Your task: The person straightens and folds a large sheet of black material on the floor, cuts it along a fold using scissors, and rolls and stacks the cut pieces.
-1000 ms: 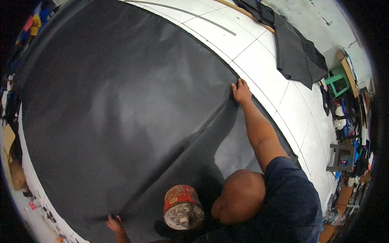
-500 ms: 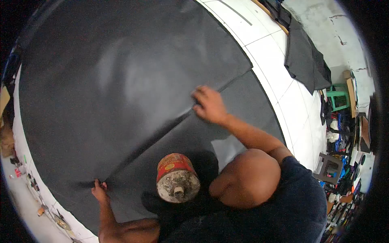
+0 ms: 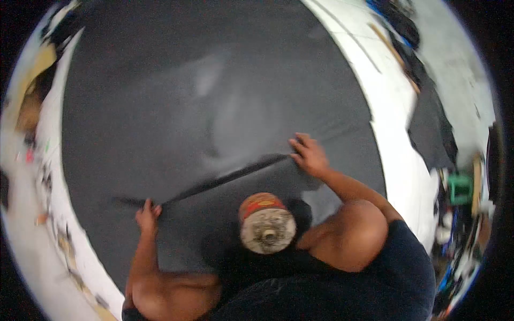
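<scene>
Blk sheet [image 3: 160,128] spread over most of flr, wht tiles [image 3: 399,160] showing at L & R margins. An edge runs crosswise just ahead of the body, b/w the hands.

L hand [image 3: 147,216]: near L end of the edge, fingertips & thumb together, looks pinched on sheet. R hand [image 3: 311,158]: palm down on sheet at R end of the raised stretch, fingers apart, not gripping.

Progress, my read: stretch R of R hand lies nearly flat, only a faint line out twd R margin, so prob. done. Stretch b/w hands not done: edge stands up w/ dark gap under it. Short crease L of L hand also unflattened. Whether anything is stuck down: can't tell.

Red-labelled can [image 3: 267,227] near side, b/w the arms, just beside R knee [image 3: 350,235]. Shiny pale patch [image 3: 321,203] by knee, wet or just glare unclear. Green stool [image 3: 460,188] far off R. Frame blurry.
</scene>
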Available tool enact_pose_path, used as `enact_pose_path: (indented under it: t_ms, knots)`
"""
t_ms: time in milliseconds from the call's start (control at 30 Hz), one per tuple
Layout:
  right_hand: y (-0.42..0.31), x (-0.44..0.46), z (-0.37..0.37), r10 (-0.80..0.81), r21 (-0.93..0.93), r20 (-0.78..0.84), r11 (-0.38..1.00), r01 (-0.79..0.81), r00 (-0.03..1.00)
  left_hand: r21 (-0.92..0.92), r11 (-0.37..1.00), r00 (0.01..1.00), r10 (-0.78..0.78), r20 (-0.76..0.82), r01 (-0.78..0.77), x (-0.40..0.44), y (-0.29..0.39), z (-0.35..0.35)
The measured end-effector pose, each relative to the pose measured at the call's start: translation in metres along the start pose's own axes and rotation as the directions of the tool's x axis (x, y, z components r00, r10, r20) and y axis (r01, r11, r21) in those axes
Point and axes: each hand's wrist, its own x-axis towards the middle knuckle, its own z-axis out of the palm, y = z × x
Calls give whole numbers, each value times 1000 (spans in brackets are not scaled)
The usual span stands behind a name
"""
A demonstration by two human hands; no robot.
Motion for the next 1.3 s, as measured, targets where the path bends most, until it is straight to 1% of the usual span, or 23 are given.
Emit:
enact_pose_path:
  t_ms: [33, 100, 167, 233, 333, 400, 433, 500, 533, 600, 633, 700, 733, 800, 833, 867, 900, 933, 1000, 1033, 1100, 1233, 1300]
  knots:
    - [-9, 1, -5, 54, -4, 36, 999, -54, 998, -13, 1000, 999, -26, -21, 26, -27, 26, 7]
    - [-10, 2, -14, -29, 40, -1, 999, 29, 1000, -141, 988, 983, 31, -178, -57, 1, 13, -19]
    - [-3, 2, -9, -105, 103, -47, 989, 109, 993, -159, 983, 913, 21, -407, -94, 2, 38, -39]
    - [3, 4, -6, -122, 91, 22, 989, 119, 992, -268, 956, 920, 5, -391, -119, 39, 22, -86]
    - [19, 8, -1, -165, 104, 69, 982, 158, 984, -243, 962, 829, -32, -558, -127, 63, 31, -112]
    - [27, 11, 2, -237, 34, 55, 971, 235, 970, -133, 978, 718, 24, -695, -161, 62, 45, -116]
    - [36, 14, 7, -287, 41, 60, 958, 285, 956, -153, 972, 698, 13, -716, -175, 69, 40, -131]
    - [45, 19, 8, -354, 39, 50, 935, 353, 934, 369, 930, 562, 301, -771, 8, 94, 26, -148]
    - [36, 18, 0, -304, 59, 98, 952, 299, 948, 350, 937, 547, 291, -785, 4, 95, 28, -152]
    - [35, 15, -3, -260, 71, 140, 965, 252, 955, -13, 984, 561, 90, -823, -178, 93, 33, -148]
    - [38, 16, -1, -239, 83, 160, 970, 228, 958, -27, 982, 556, 83, -827, -186, 93, 39, -152]
    - [36, 20, -3, -212, 88, 175, 976, 199, 961, -411, 821, 674, -43, -737, -397, 89, 55, -158]
    - [34, 20, -6, -182, 42, 213, 983, 177, 960, -418, 817, 676, -48, -735, -397, 85, 65, -158]
    - [26, 22, -8, -153, -1, 250, 987, 158, 956, -60, 878, 573, 256, -779, -475, 69, 91, -163]
    - [26, 22, -9, -139, 18, 255, 990, 139, 957, -62, 880, 571, 251, -782, -471, 66, 95, -165]
    - [25, 24, -8, -128, 39, 257, 992, 122, 958, 269, 838, 446, 493, -747, -475, 69, 96, -171]
    - [23, 24, -8, -131, 39, 260, 991, 125, 957, 572, 700, 331, 710, -622, -428, 72, 96, -177]
    - [24, 22, -7, -133, 17, 250, 991, 133, 959, 574, 702, 331, 709, -623, -423, 72, 91, -178]
    - [27, 22, -6, -135, -5, 229, 990, 140, 964, 446, 881, 460, 464, -757, -156, 86, 69, -178]
    - [28, 22, -6, -169, 29, 216, 986, 167, 962, 444, 881, 461, 466, -755, -163, 92, 59, -179]
    - [27, 25, -8, -200, 59, 194, 980, 192, 960, 452, 892, 559, 378, -738, -8, 98, 49, -184]
    - [26, 22, -8, -180, 38, 197, 984, 176, 964, 572, 820, 622, 458, -635, -19, 104, 47, -194]
    - [27, 19, -4, -192, 71, 181, 981, 182, 964, 616, 768, 712, 331, -619, 179, 116, 44, -202]
